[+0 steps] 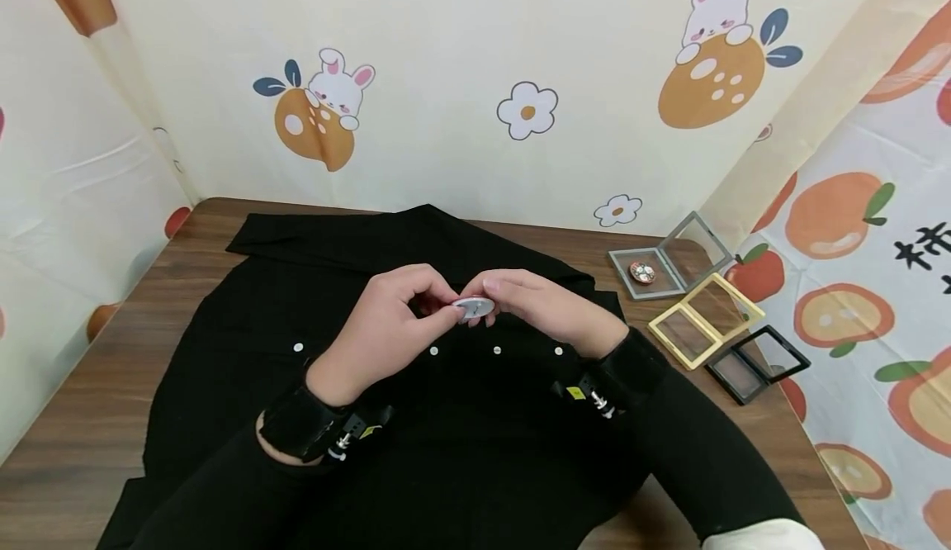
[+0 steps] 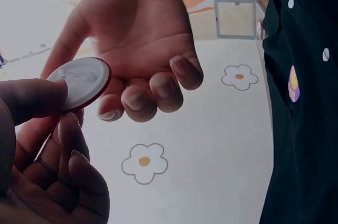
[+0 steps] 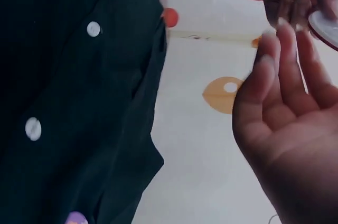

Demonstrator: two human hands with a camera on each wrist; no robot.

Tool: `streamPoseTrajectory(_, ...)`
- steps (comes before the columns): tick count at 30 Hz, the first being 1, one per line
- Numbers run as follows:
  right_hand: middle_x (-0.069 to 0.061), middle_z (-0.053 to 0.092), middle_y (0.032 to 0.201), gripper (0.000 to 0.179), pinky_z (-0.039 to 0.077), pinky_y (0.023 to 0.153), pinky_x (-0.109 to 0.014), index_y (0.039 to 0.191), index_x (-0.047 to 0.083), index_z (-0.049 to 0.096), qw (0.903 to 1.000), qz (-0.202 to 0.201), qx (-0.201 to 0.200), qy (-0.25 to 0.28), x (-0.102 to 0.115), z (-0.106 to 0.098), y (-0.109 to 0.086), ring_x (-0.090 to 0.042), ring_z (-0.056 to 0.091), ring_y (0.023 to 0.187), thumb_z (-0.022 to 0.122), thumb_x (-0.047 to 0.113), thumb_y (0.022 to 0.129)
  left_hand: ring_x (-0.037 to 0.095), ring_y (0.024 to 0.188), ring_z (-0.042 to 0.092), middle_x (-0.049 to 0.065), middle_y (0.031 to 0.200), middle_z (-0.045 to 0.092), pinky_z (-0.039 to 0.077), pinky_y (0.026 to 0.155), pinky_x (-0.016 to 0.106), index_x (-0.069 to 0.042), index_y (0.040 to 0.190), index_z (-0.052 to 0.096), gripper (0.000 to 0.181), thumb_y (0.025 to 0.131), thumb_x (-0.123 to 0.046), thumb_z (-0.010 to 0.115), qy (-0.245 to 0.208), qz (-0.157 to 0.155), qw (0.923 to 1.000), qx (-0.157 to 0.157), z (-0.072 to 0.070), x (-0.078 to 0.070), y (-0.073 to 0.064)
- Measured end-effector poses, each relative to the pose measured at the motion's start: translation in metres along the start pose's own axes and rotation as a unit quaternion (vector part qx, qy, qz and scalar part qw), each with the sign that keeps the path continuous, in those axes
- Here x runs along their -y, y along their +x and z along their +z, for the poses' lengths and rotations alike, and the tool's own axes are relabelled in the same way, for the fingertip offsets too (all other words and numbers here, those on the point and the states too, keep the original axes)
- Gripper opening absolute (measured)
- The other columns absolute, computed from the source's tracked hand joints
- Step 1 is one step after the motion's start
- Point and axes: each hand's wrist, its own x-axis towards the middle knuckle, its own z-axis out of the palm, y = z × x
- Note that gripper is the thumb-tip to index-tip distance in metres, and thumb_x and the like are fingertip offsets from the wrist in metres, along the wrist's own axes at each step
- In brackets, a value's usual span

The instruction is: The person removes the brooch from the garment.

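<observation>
A round pin-back badge (image 1: 474, 308) is held over the black shirt (image 1: 461, 426), its white back and metal pin (image 2: 79, 74) facing up. My left hand (image 1: 394, 327) pinches it, thumb on the back and fingers beneath. From the other side my right hand (image 1: 546, 306) reaches to the badge's edge, its fingers loosely bent; one digit passes behind the badge in the left wrist view. White buttons (image 1: 497, 350) run across the shirt. Another badge, purple and yellow (image 2: 294, 84), shows against the black cloth. The held badge's front is mostly hidden.
At the right stand three open cases: grey (image 1: 631, 273) with a small round badge (image 1: 642, 272) inside, yellow (image 1: 687, 335) and black (image 1: 743, 372). The wooden table (image 1: 96, 418) borders a patterned cloth backdrop (image 1: 446, 79) behind and at both sides.
</observation>
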Motion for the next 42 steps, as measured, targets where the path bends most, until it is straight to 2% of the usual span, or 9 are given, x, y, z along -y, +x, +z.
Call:
streamPoseTrajectory(7,-0.017,0.068,0.105,0.044,0.052,0.084,-0.039,0.123,-0.008,0.063,0.9974,0.029,0.063,0.019,0.004,-0.006,0.006,-0.032,0.061,0.093,0.035,0.023,0.111,0.011,0.073,0.058,-0.009,0.083,0.064,0.052,0.066,0.031,-0.018,0.084,0.075,0.015,0.091,-0.004,0.079,0.005,0.005,1.0,0.002,0.0,0.0,-0.002)
streamPoseTrajectory(12,-0.016,0.067,0.1,0.045,0.053,0.086,-0.04,0.121,-0.012,0.062,0.9952,0.033,0.081,0.043,0.001,-0.003,0.007,-0.03,0.06,0.091,0.035,0.022,0.109,0.012,0.073,0.058,-0.009,0.083,0.064,0.051,0.066,0.03,-0.018,0.084,0.075,0.015,0.091,-0.005,0.078,-0.002,0.001,1.0,0.006,0.003,0.001,-0.006)
streamPoseTrajectory(17,-0.014,0.064,0.097,0.046,0.053,0.084,-0.039,0.117,-0.012,0.063,0.9944,0.029,0.092,0.044,0.001,-0.002,0.007,-0.032,0.059,0.089,0.036,0.025,0.109,0.012,0.073,0.058,-0.008,0.083,0.064,0.052,0.066,0.029,-0.018,0.084,0.075,0.016,0.091,-0.004,0.078,-0.004,-0.001,0.9999,0.009,0.003,0.001,-0.007)
streamPoseTrajectory(23,-0.014,0.062,0.094,0.045,0.053,0.081,-0.039,0.111,-0.009,0.064,0.9928,0.035,0.107,0.039,-0.001,-0.004,0.006,-0.028,0.058,0.086,0.038,0.028,0.11,0.01,0.075,0.06,-0.009,0.087,0.065,0.053,0.068,0.029,-0.019,0.088,0.075,0.013,0.091,-0.007,0.079,0.0,-0.003,0.9991,0.043,0.004,0.003,-0.007)
streamPoseTrajectory(30,-0.014,0.063,0.09,0.043,0.053,0.081,-0.04,0.109,-0.004,0.065,0.9889,0.058,0.136,0.008,0.001,-0.009,-0.001,-0.038,0.059,0.085,0.043,0.033,0.111,0.008,0.077,0.06,-0.011,0.087,0.065,0.055,0.069,0.031,-0.019,0.089,0.074,0.013,0.091,-0.008,0.079,0.012,0.02,0.9967,0.078,0.006,0.006,-0.005)
streamPoseTrajectory(36,-0.014,0.064,0.094,0.039,0.054,0.082,-0.041,0.115,-0.002,0.066,0.9897,0.063,0.126,-0.027,0.003,-0.01,-0.012,-0.036,0.061,0.087,0.04,0.027,0.111,0.007,0.077,0.059,-0.011,0.088,0.065,0.055,0.069,0.031,-0.019,0.09,0.073,0.011,0.091,-0.011,0.08,0.023,0.032,0.9953,0.089,0.007,0.009,-0.004)
streamPoseTrajectory(38,-0.014,0.065,0.098,0.038,0.055,0.082,-0.041,0.118,-0.003,0.065,0.9916,0.056,0.11,-0.039,0.0,-0.009,-0.018,-0.041,0.061,0.089,0.04,0.025,0.112,0.007,0.078,0.059,-0.011,0.089,0.065,0.055,0.069,0.031,-0.017,0.092,0.073,0.007,0.093,-0.015,0.079,0.029,0.034,0.9946,0.094,0.006,0.012,-0.004)
streamPoseTrajectory(42,-0.015,0.065,0.104,0.036,0.056,0.084,-0.041,0.122,-0.003,0.065,0.9942,0.055,0.054,-0.076,-0.006,-0.004,-0.035,-0.036,0.062,0.092,0.041,0.022,0.112,0.006,0.078,0.058,-0.012,0.089,0.063,0.055,0.07,0.032,-0.018,0.096,0.072,0.004,0.097,-0.02,0.075,0.064,0.02,0.9922,0.105,0.007,0.019,-0.003)
